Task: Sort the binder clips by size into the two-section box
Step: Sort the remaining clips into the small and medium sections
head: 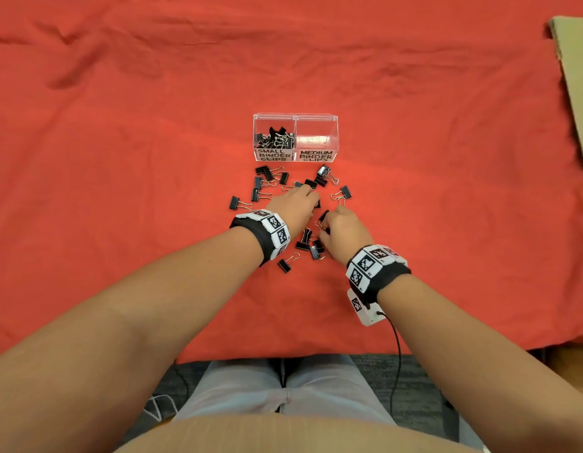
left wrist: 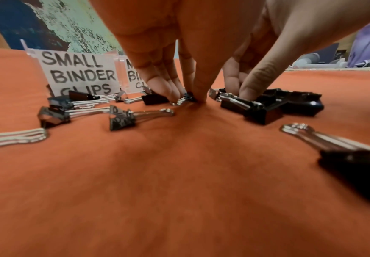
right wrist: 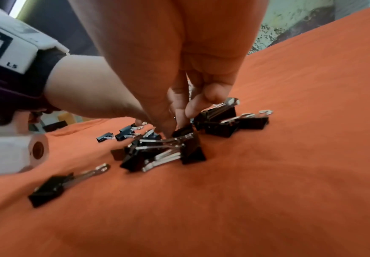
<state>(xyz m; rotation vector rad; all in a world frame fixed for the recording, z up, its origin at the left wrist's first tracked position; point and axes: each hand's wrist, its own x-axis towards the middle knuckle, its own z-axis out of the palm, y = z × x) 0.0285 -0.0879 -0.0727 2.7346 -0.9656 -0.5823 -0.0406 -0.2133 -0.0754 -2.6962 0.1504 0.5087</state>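
Hand (left wrist: 179, 52) near box (head: 295, 117) labelled "SMALL BINDER CLIPS"

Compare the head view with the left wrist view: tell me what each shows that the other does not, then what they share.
Only the head view shows inside the two-section box: a heap of clips in the section labelled small and none visible in the section labelled medium. It also shows both forearms and the wrist bands.

Only the left wrist view shows the left hand's fingertips down on the cloth, pinching a small clip.

Both show the left hand, the right hand, loose clips on the red cloth and the box labels.
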